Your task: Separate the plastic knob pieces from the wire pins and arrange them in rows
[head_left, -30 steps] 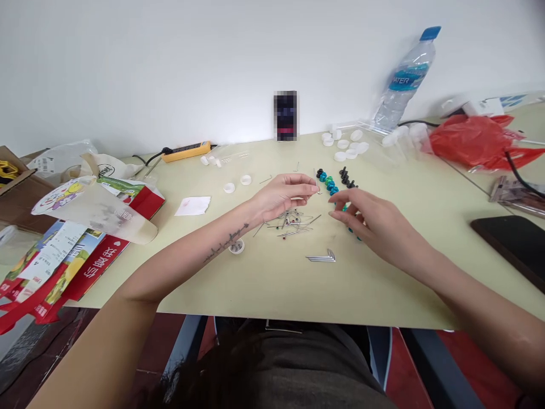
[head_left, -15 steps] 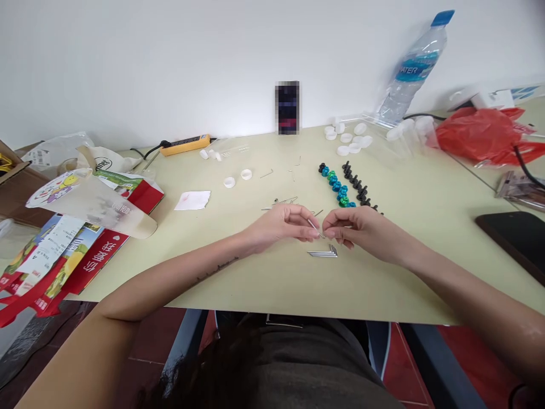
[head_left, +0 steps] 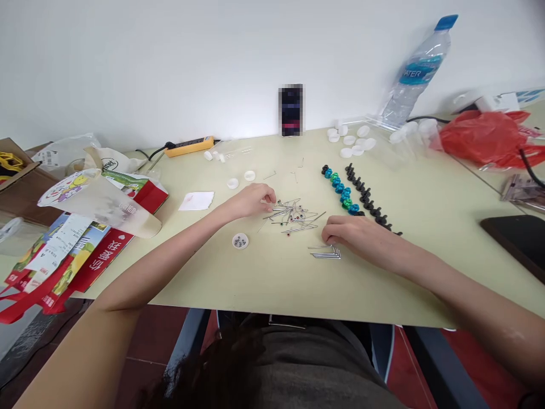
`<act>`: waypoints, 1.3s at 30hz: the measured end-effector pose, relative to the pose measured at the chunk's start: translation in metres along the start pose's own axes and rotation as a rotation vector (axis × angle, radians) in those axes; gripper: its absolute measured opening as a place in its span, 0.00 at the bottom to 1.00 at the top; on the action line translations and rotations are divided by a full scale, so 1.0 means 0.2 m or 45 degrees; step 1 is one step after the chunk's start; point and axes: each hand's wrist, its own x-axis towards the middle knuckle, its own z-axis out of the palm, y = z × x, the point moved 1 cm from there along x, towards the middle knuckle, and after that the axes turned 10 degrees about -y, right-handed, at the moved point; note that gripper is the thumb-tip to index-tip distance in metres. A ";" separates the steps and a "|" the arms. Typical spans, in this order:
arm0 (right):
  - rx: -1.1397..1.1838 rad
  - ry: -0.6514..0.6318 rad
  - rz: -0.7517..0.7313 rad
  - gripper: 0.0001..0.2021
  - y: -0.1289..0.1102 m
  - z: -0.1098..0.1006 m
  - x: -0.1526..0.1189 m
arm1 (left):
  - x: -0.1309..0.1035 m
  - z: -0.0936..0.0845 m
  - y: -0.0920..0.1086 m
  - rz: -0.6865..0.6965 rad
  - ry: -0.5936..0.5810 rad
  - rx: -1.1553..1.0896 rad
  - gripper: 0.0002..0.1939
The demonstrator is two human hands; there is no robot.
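My left hand [head_left: 254, 200] hovers at the left edge of a loose pile of thin metal L-shaped hex keys [head_left: 293, 216], some with small coloured bits among them. Its fingers are curled but apart, with nothing visible in them. My right hand [head_left: 347, 232] is closed at the upper end of a neat row of hex keys [head_left: 326, 255]. Its fingertips pinch the topmost hex key [head_left: 319, 247], which lies almost parallel to the others. In front of the left forearm sits a small white cap [head_left: 240, 241] holding several tiny metal pieces.
Blue and green knobs [head_left: 340, 190] and black knobs [head_left: 366, 197] form two slanting lines. White caps [head_left: 349, 140] lie at the back, near a water bottle [head_left: 419, 76]. A plastic cup [head_left: 114, 207] leans at left; a black phone [head_left: 517, 241] lies right.
My hands have parted. The left moved left and up to the pile, uncovering it and the cap of tiny pieces; the right lowered a hex key to the row.
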 end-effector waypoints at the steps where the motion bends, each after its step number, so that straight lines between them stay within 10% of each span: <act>1: 0.008 0.001 -0.001 0.09 -0.01 0.00 0.00 | 0.00 0.01 0.00 0.002 0.001 0.018 0.08; 13: 0.177 -0.103 -0.200 0.16 -0.02 -0.01 -0.03 | -0.19 0.04 0.07 -0.201 0.024 0.066 0.09; 26: 0.198 0.335 -0.082 0.13 -0.07 -0.03 -0.02 | -0.26 0.04 0.36 0.051 0.180 0.178 0.07; 34: 0.169 0.430 0.007 0.16 -0.07 -0.05 -0.03 | -0.14 0.35 0.51 0.527 0.252 0.761 0.11; 39: 0.109 0.384 0.000 0.15 -0.07 -0.05 -0.04 | -0.11 0.41 0.50 0.533 0.199 0.730 0.11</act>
